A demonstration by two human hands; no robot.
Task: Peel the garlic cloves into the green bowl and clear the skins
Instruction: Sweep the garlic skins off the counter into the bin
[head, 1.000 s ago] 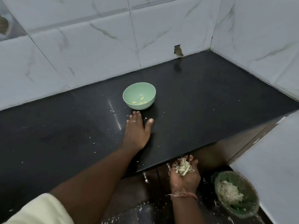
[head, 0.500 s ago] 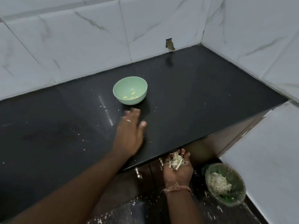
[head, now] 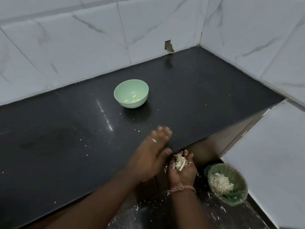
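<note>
Risked spilling garlic skins [head: 179, 161] past the cupped right hand [head: 182, 169] at the counter's [head: 214, 100] near edge as the flat, blurred left hand [head: 151, 156] swept; peeled cloves [head: 132, 100] sat far off in the green bowl [head: 131, 93]

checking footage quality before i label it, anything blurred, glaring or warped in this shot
Head view: the left hand is smeared by motion blur, fingertips ghosted; the right hand cupping garlic skins is sharper. Head view: a bright streak of glare runs across the black counter left of the green bowl. Head view: wide-angle bending curves the tile lines; lighting is dim and bluish.
</note>
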